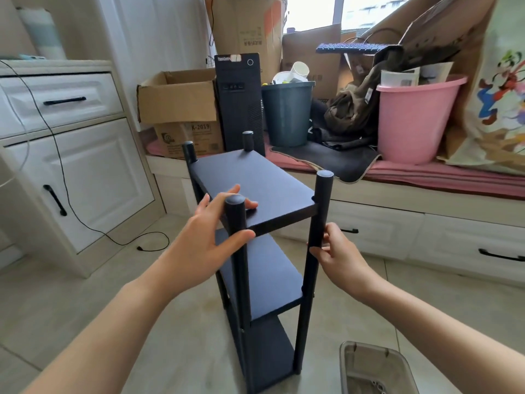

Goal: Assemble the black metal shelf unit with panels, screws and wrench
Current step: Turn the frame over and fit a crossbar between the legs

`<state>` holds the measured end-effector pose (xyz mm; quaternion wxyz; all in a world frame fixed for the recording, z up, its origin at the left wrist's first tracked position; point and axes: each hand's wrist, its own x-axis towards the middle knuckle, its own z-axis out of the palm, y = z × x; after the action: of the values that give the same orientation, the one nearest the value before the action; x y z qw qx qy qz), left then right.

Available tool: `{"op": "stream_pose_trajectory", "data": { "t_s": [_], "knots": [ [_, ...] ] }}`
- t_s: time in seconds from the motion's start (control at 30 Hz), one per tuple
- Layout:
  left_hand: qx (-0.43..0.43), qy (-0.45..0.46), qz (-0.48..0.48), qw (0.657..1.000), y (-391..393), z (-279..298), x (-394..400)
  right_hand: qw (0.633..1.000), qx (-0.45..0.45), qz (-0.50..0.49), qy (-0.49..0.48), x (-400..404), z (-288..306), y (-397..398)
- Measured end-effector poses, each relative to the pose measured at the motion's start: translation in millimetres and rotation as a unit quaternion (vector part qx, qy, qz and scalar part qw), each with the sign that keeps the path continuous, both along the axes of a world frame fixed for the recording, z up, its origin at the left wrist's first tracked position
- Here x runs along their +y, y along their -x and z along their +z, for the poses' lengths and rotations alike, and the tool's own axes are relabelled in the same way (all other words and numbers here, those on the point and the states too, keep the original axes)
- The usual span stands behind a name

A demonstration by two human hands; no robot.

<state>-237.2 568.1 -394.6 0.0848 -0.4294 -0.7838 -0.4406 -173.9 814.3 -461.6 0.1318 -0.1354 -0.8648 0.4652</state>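
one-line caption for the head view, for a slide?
Left hand on the top panel, right hand gripping a front post of the standing black shelf unit.

My left hand (pixel 204 245) reaches forward with fingers spread and relaxed; my right hand (pixel 339 255), just opposite, has its fingers curled.
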Motion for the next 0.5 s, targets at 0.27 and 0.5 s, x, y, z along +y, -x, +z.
{"op": "stream_pose_trajectory", "data": {
  "t_s": [0.27, 0.5],
  "knots": [
    [-0.015, -0.07, 0.076, 0.995, 30.1, -14.3, -22.1, 0.997, 0.001, 0.061, -0.046, -21.3, 0.7, -16.5],
    [-0.017, -0.118, 0.166, 0.979, 30.6, -9.9, -22.7, 0.998, -0.003, 0.059, -0.004, -31.1, 6.9, -22.2]
  ]
}}
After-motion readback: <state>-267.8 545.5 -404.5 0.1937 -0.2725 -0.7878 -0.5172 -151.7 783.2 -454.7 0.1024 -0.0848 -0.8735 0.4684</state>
